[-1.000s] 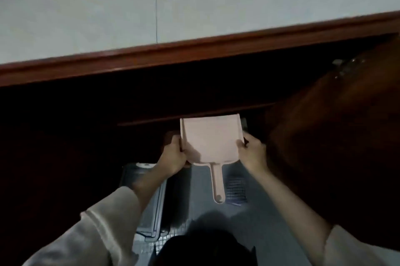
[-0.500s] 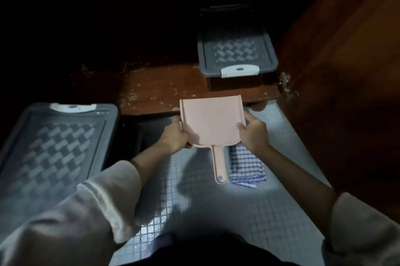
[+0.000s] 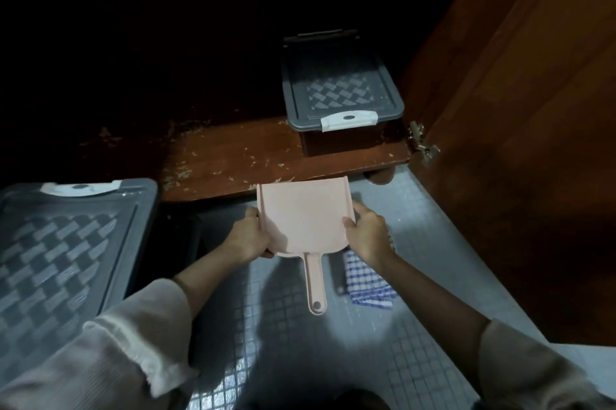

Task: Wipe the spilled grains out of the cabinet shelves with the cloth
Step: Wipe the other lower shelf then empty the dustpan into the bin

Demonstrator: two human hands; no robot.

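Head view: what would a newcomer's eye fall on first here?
The pink dustpan, held at its sides by the left hand and right hand, its front edge at the wooden shelf. Pale grains lie scattered there, left of a lidded grey box. A blue checked cloth lies on the floor under the right wrist.

Pink dustpan (image 3: pixel 305 216) gripped at both sides by left hand (image 3: pixel 248 237) and right hand (image 3: pixel 368 236), its front edge at the lip of a wooden cabinet shelf (image 3: pixel 233 162) strewn with grains (image 3: pixel 213 172), checked cloth (image 3: pixel 365 279) on tiled floor (image 3: pixel 283 326), lidded grey box (image 3: pixel 340 99) on the shelf, larger grey box (image 3: pixel 63 242) at left.
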